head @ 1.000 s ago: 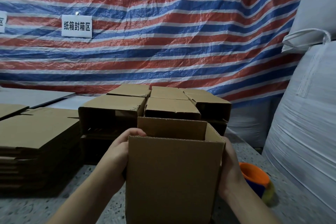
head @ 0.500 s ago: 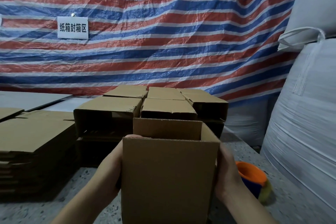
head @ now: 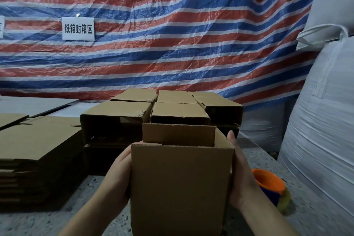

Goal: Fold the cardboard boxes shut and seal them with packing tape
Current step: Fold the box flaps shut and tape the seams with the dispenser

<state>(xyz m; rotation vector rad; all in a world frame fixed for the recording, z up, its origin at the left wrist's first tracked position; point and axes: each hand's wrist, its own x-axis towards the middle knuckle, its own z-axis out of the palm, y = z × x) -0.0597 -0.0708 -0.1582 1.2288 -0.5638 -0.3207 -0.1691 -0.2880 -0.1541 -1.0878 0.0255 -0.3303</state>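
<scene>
A red, white and blue striped tarp (head: pixel 172 34) hangs behind a speckled grey worktop (head: pixel 258 161), dimly lit.

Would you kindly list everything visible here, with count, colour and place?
open box: one, brown, front centre, held upright, top flaps not folded.
assembled boxes: several, brown, stacked behind it.
flat cardboard stack: one pile, brown, left on the table.
tape dispenser: one, orange and blue, right of the box.
table: one, speckled grey.
tarp: one, red, white and blue stripes, back wall.
sign: one, white with black characters, on the tarp.
bulk bags: white, far right.
left hand: on the box's left side.
right hand: on its right side.
</scene>
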